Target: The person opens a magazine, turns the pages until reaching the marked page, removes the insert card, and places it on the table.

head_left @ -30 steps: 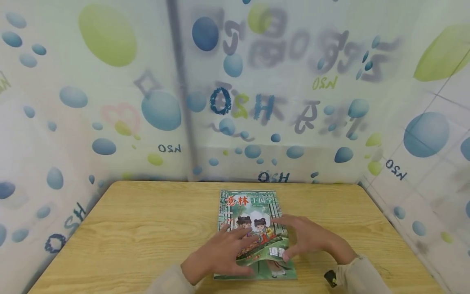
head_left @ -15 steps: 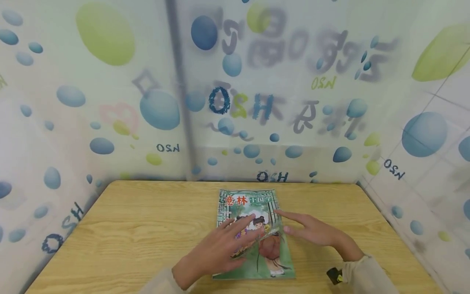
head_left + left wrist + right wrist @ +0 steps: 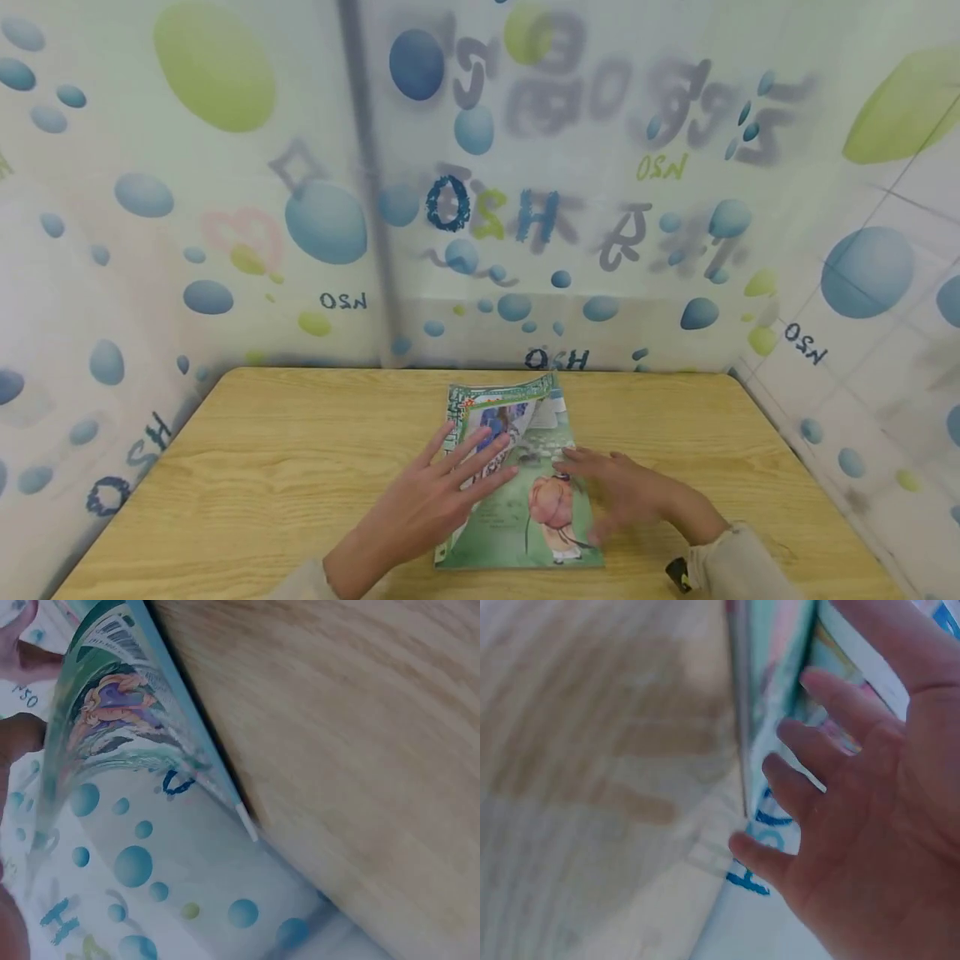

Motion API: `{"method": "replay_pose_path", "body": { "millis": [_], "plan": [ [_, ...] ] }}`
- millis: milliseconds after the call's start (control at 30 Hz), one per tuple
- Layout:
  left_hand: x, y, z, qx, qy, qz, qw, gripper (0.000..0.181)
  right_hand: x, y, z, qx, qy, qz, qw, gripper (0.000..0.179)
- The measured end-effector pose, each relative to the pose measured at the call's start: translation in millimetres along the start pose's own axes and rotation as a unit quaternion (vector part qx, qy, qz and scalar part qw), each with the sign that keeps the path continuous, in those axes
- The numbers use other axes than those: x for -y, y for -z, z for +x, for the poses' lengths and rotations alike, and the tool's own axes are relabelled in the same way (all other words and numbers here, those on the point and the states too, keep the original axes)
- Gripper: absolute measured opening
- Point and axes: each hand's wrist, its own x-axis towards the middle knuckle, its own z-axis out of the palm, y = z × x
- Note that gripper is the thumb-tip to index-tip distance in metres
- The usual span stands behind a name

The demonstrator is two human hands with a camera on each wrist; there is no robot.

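Observation:
A green illustrated magazine [image 3: 551, 508] lies on the wooden table, its front cover [image 3: 498, 415] lifted and curling over to the left. The page beneath shows a pink drawn figure. My left hand [image 3: 423, 508] is over the left part of the magazine with its fingers spread, against the curling cover. Near the magazine's right edge is my right hand [image 3: 633, 487], slightly blurred, its fingers loosely bent and holding nothing that shows. The left wrist view catches the bowed cover [image 3: 112, 712] from the side. In the right wrist view, the right hand [image 3: 870, 795] appears palm-on beside the page edges.
The wooden table [image 3: 300, 467] stretches to both sides of the magazine. A pale curtain [image 3: 480, 275] with blue and green bubble prints stands behind the table and along both sides. A small black tag [image 3: 678, 575] sits by the right sleeve.
The cover, flat a second ago with its lower right part lifting, has swung up and over to the left. The left hand has moved slightly left; the right hand has shifted a little at the edge.

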Motion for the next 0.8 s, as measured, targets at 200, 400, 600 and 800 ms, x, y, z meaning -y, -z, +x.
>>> {"method": "replay_pose_path", "body": {
  "millis": [200, 400, 600, 800],
  "plan": [
    [13.7, 13.6, -1.2, 0.074, 0.021, 0.009, 0.997, 0.053, 3, -3, 4.0, 0.029, -0.004, 0.006, 0.9995, 0.094],
    [26.7, 20.4, -6.9, 0.098, 0.058, -0.049, 0.9923, 0.052, 1, -7, 5.1, 0.026, -0.012, -0.005, 0.9996, 0.094],
    [33.2, 18.0, -16.5, 0.127, 0.08, -0.15, 0.9772, 0.055, 0, -9, 4.3, 0.019, -0.012, -0.001, 0.9997, 0.091],
    [38.1, 11.4, -25.3, 0.165, 0.117, -0.26, 0.9442, 0.059, 1, -10, 3.4, 0.015, -0.021, 0.004, 0.9997, 0.089]
  ]
}}
